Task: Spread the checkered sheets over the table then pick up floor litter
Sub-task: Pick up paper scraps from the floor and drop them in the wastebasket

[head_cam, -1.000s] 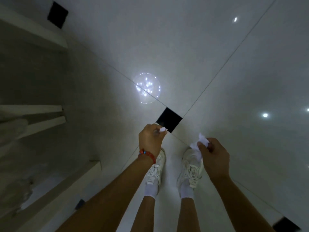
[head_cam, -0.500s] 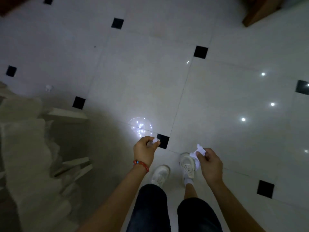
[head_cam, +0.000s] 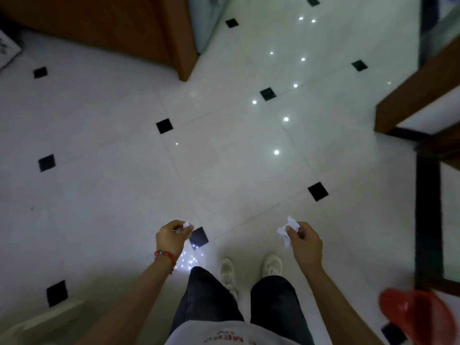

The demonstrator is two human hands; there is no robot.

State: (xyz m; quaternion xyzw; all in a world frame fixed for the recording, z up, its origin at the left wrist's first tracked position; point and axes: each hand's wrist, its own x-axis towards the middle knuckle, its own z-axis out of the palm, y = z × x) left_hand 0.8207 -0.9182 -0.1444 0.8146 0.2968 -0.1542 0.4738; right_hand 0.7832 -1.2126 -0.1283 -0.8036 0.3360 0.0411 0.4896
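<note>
I stand upright on a white tiled floor (head_cam: 236, 155) with small black inset squares. My left hand (head_cam: 171, 239), with a red bead bracelet on the wrist, pinches a small crumpled white paper scrap (head_cam: 187, 224) between thumb and fingers. My right hand (head_cam: 305, 242) grips a larger crumpled white paper piece (head_cam: 288, 230) that hangs below the fingers. Both hands are held out in front of me at waist height, apart from each other. No checkered sheet or table top is identifiable in this view.
A brown wooden cabinet (head_cam: 139, 33) fills the top left. Dark wooden-framed glass furniture (head_cam: 428, 170) runs along the right edge. A red plastic object (head_cam: 418, 317) sits at the bottom right. A pale object (head_cam: 37, 324) lies at the bottom left. My white shoes (head_cam: 272, 265) are below.
I have risen from a low crouch to standing, and the view has swung away from the pale shelving toward the open floor. Both hands keep their paper scraps and have spread apart.
</note>
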